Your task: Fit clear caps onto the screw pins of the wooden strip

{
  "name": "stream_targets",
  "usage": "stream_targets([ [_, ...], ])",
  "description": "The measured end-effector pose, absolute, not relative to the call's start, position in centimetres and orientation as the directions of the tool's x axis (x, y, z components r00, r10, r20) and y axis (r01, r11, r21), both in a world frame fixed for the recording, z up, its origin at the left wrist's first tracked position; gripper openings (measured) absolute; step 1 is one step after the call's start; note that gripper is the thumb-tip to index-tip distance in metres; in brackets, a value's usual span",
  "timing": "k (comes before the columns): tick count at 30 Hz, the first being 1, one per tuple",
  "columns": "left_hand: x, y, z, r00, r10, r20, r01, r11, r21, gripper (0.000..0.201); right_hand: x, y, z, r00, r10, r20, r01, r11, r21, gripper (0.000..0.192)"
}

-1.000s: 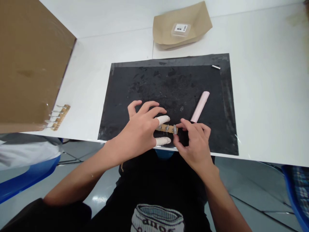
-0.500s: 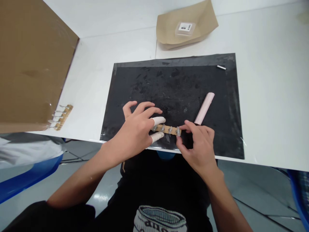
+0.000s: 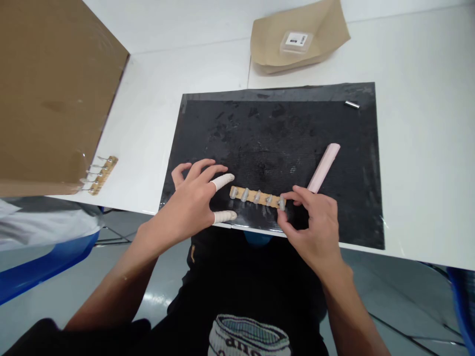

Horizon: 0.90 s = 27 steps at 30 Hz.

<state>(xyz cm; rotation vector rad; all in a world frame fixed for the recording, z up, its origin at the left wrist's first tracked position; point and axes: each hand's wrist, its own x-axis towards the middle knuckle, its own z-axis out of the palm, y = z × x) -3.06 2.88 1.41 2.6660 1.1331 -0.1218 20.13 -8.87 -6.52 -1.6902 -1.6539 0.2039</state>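
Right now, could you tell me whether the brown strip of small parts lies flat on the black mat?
Flat: the strip rests on the black mat, its right end pinched by the right hand.

White bench [image 3: 419, 148] carries: black mat [image 3: 282, 128] at centre frame, brown paper bag [image 3: 319, 34] at top, cardboard box [image 3: 48, 94] upper left, 1 component strip [image 3: 100, 175] beside the box.

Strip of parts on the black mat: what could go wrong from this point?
1. The strip lies near the mat's front edge, which is close to the table edge; a slip might send it to the floor.
2. Only the right hand pinches it, at one end; the left hand is off it, so it may swing.
3. The pink stick behind the right hand could get knocked.
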Motion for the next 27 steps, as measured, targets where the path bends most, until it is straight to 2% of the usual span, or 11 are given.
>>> stream_targets([
  [7, -4.1, 2.3, 0.9, 0.664, 0.719, -0.205, 0.747, -0.628, 0.219, 0.063, 20.6, -8.9, -6.9, 0.11, 0.921, 0.374, 0.771, 0.158, -0.617, 0.055],
  [13, -5.1, 1.9, 0.8, 0.658, 0.738, -0.152, 0.746, -0.609, 0.271, 0.068, 20.6, -9.3, -6.6, 0.107, 0.867, 0.486, 0.717, 0.271, -0.642, 0.053],
  [17, -6.4, 1.7, 1.8, 0.672, 0.733, -0.108, 0.721, -0.614, 0.319, 0.065, 20.6, -9.6, -4.8, 0.101, 0.819, 0.565, 0.727, 0.327, -0.604, 0.051],
  [20, -7.5, 1.7, 2.8, 0.698, 0.713, -0.069, 0.667, -0.611, 0.426, 0.077, 20.6, -10.0, -2.4, 0.074, 0.74, 0.668, 0.745, 0.404, -0.531, 0.053],
  [23, -8.2, 1.9, 3.5, 0.668, 0.742, 0.062, 0.571, -0.563, 0.597, 0.085, 20.4, -10.7, 0.1, 0.05, 0.662, 0.748, 0.78, 0.442, -0.443, 0.064],
  [27, -7.5, 2.1, 3.1, 0.585, 0.765, 0.27, 0.347, -0.537, 0.769, 0.072, 19.6, -12.2, 2.5, 0.089, 0.625, 0.775, 0.849, 0.359, -0.387, 0.065],
])
